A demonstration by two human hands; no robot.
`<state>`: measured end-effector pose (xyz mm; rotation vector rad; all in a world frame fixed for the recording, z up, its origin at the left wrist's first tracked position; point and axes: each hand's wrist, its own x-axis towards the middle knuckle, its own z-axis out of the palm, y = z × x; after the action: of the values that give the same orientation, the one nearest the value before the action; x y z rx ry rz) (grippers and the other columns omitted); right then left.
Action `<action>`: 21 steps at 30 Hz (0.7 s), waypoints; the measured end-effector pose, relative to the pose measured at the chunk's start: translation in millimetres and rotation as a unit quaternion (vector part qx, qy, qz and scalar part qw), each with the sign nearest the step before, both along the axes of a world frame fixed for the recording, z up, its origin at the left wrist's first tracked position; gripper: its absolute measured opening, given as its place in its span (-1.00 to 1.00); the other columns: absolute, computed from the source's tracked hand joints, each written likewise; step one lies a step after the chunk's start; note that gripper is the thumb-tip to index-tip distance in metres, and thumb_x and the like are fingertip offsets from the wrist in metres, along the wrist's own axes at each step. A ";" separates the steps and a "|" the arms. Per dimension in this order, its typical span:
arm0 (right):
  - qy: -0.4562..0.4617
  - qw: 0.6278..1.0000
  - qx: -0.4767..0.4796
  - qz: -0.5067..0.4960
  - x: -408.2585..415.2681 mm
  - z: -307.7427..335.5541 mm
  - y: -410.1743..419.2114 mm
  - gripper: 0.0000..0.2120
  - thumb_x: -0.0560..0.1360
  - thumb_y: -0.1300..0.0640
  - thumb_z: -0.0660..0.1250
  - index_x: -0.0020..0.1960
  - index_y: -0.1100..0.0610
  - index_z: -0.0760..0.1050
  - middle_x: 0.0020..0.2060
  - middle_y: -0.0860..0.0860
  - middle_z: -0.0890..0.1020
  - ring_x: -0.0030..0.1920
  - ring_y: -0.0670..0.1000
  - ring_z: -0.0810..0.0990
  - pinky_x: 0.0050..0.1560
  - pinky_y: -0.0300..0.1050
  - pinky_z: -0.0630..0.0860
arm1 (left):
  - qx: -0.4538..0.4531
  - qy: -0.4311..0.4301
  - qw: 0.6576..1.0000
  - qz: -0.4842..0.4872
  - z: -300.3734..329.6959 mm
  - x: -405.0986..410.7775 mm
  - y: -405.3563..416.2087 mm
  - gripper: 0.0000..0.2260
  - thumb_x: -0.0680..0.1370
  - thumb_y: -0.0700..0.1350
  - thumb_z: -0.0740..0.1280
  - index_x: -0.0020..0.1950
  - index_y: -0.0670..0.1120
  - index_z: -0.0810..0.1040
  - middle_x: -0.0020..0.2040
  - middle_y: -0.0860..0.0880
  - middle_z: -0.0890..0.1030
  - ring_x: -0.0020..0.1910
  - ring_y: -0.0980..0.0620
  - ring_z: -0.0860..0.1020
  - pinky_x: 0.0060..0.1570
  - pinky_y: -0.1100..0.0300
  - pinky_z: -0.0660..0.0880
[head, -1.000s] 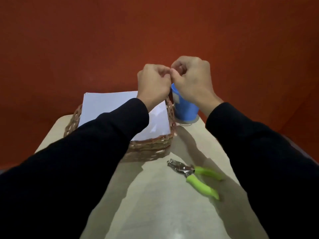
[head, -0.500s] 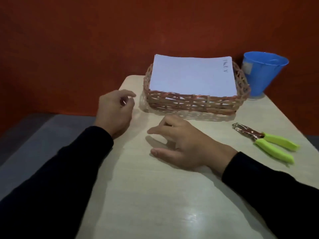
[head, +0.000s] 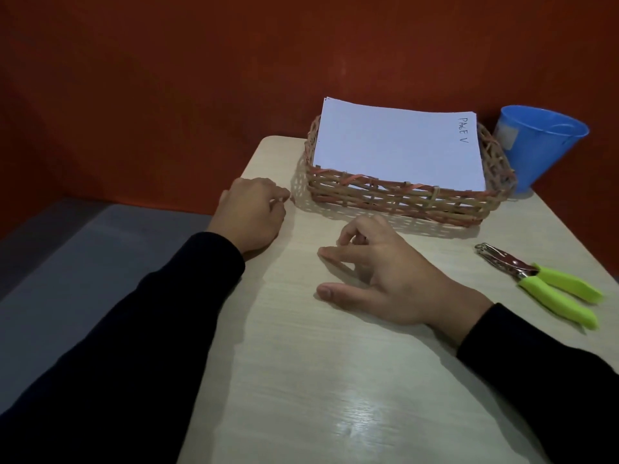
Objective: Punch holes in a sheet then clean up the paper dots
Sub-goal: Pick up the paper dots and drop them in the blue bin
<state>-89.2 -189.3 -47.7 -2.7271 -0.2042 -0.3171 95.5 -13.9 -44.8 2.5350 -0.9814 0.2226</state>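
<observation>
Right hand [head: 385, 279] fingers [head: 330, 254] loosely spread, resting on counter [head: 335, 380], holding nothing. Left hand [head: 253, 212] fingers curled; contents, if any, not discernible. Paper stack [head: 398, 149] in wicker basket [head: 395, 199]; hole punch [head: 539, 281] lies right; blue cup [head: 539, 145] behind. Risk: taking several sheets together, since stack edges align.

The only writing that could be read was a handwritten "PAGE V" on the top sheet of paper [head: 398, 145], set along that sheet's right edge and turned sideways, at its far right corner. The sheet lay on a stack in the woven basket [head: 402, 200]. A pale label [head: 505, 137] stuck on the blue cup [head: 549, 145], just right of the basket, was too blurred to read.
</observation>
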 end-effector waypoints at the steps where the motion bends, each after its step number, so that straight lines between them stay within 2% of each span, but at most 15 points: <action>1: 0.007 1.000 -0.002 -0.001 -0.1 0.9 0.0 -0.35 0.47 -0.49 0.27 0.35 -0.08 0.65 0.09 -0.08 0.47 0.16 0.00 0.38 0.17 0.00 0.49 | -0.003 0.005 1.000 0.000 0.0 -0.2 0.0 -0.65 0.57 -0.03 0.17 0.21 0.02 0.69 0.20 -0.03 0.69 0.24 -0.21 0.57 0.17 -0.16 0.53; 3: 0.015 1.000 -0.008 -0.003 0.0 1.3 -0.2 -0.30 0.47 -0.53 0.22 0.36 -0.08 0.64 0.10 -0.09 0.46 0.17 -0.02 0.36 0.16 -0.03 0.49 | -0.023 0.013 1.000 0.001 0.6 -0.5 0.2 -0.66 0.57 -0.03 0.20 0.22 0.03 0.69 0.23 -0.03 0.70 0.27 -0.19 0.58 0.23 -0.18 0.52; 5: 0.011 1.000 0.002 -0.008 0.3 1.6 -0.4 -0.29 0.47 -0.52 0.23 0.40 -0.09 0.61 0.11 -0.10 0.45 0.18 -0.04 0.36 0.17 -0.14 0.47 | -0.074 0.013 0.997 0.004 1.5 -1.0 -2.6 -0.64 0.57 -0.03 0.24 0.30 0.01 0.67 0.27 -0.07 0.69 0.30 -0.16 0.58 0.32 -0.13 0.48; 7: 0.001 0.996 0.080 -0.028 -0.1 2.9 -0.6 -0.32 0.44 -0.47 0.31 0.41 -0.08 0.60 0.08 -0.11 0.47 0.15 -0.08 0.41 0.08 -0.32 0.43 | -0.140 -0.009 0.990 -0.004 3.9 -5.8 -9.1 -0.66 0.57 -0.11 0.29 0.31 -0.06 0.67 0.23 -0.12 0.69 0.26 -0.13 0.59 0.31 0.02 0.42; 8: -0.002 0.989 0.143 -0.037 -0.3 4.9 -1.0 -0.34 0.43 -0.45 0.36 0.38 -0.08 0.61 0.06 -0.10 0.49 0.09 -0.05 0.46 0.00 -0.30 0.44 | -0.172 -0.025 0.985 -0.008 5.5 -9.9 -13.2 -0.68 0.57 -0.15 0.30 0.29 -0.09 0.68 0.19 -0.13 0.68 0.22 -0.11 0.58 0.26 0.10 0.37; 10: -0.012 0.964 0.263 -0.040 -1.2 8.8 -4.2 -0.42 0.41 -0.40 0.43 0.31 -0.10 0.65 0.05 -0.02 0.56 -0.03 0.10 0.55 -0.09 -0.10 0.49 | -0.225 -0.059 0.972 -0.014 9.1 -20.4 -22.4 -0.72 0.57 -0.20 0.31 0.23 -0.10 0.70 0.11 -0.12 0.66 0.14 -0.08 0.56 0.14 0.25 0.27; 11: -0.020 0.949 0.311 -0.040 -2.5 11.3 -6.1 -0.48 0.42 -0.34 0.47 0.26 -0.09 0.68 0.06 0.02 0.60 -0.05 0.14 0.58 -0.09 -0.06 0.49 | -0.247 -0.075 0.966 -0.015 10.1 -25.4 -26.7 -0.73 0.57 -0.21 0.31 0.20 -0.10 0.71 0.08 -0.11 0.65 0.11 -0.08 0.56 0.09 0.30 0.26; 14: -0.042 0.893 0.446 -0.043 -7.4 18.0 -13.1 -0.75 0.47 0.00 0.46 0.13 -0.02 0.74 -0.07 -0.05 0.72 -0.13 -0.12 0.64 -0.10 -0.21 0.48 | -0.299 -0.111 0.948 -0.011 17.3 -40.5 -37.1 -0.74 0.57 -0.23 0.29 0.18 -0.10 0.70 0.02 -0.09 0.58 0.04 -0.07 0.54 0.01 0.27 0.37; 15: -0.046 0.868 0.493 -0.047 -8.3 18.9 -16.1 -0.78 0.46 0.08 0.45 0.07 -0.02 0.77 -0.12 -0.08 0.74 -0.14 -0.12 0.64 -0.14 -0.20 0.45 | -0.313 -0.127 0.941 -0.014 20.5 -44.1 -40.0 -0.74 0.57 -0.24 0.28 0.17 -0.11 0.70 0.00 -0.09 0.57 0.01 -0.07 0.54 -0.02 0.22 0.42; 16: -0.051 0.844 0.531 -0.049 -9.2 18.9 -19.0 -0.78 0.42 0.10 0.46 0.03 0.00 0.79 -0.14 -0.04 0.75 -0.14 -0.03 0.64 -0.16 -0.15 0.43 | -0.323 -0.143 0.935 -0.022 23.3 -47.0 -42.0 -0.75 0.56 -0.26 0.29 0.15 -0.13 0.70 -0.03 -0.11 0.56 -0.02 -0.06 0.54 -0.06 0.19 0.45; 18: -0.064 0.809 0.581 -0.053 -10.9 20.3 -24.6 -0.73 0.34 0.05 0.47 0.01 0.06 0.80 -0.16 0.17 0.68 -0.08 0.16 0.51 -0.16 -0.10 0.43 | -0.333 -0.160 0.928 -0.048 29.3 -50.6 -45.1 -0.77 0.56 -0.32 0.30 0.11 -0.16 0.71 -0.09 -0.12 0.56 -0.11 0.00 0.51 -0.13 0.27 0.41; 19: -0.069 0.800 0.594 -0.052 -11.1 22.2 -25.5 -0.71 0.33 0.05 0.46 0.00 0.09 0.79 -0.16 0.23 0.62 -0.07 0.18 0.45 -0.18 -0.12 0.43 | -0.341 -0.160 0.925 -0.054 33.7 -50.9 -45.3 -0.77 0.56 -0.33 0.30 0.09 -0.17 0.72 -0.11 -0.11 0.56 -0.15 0.03 0.49 -0.15 0.34 0.37; 21: -0.079 0.791 0.605 -0.049 -11.6 27.2 -27.3 -0.77 0.35 0.15 0.47 -0.03 0.14 0.79 -0.19 0.24 0.57 -0.13 0.17 0.40 -0.23 -0.18 0.42 | -0.366 -0.153 0.916 -0.054 44.0 -52.6 -45.8 -0.78 0.55 -0.33 0.30 0.05 -0.18 0.73 -0.13 -0.05 0.58 -0.19 0.09 0.48 -0.17 0.42 0.34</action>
<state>-100.8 -216.6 -20.5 -1.4246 0.0939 -0.4837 42.9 -59.7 -0.8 1.7790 -0.9164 0.8082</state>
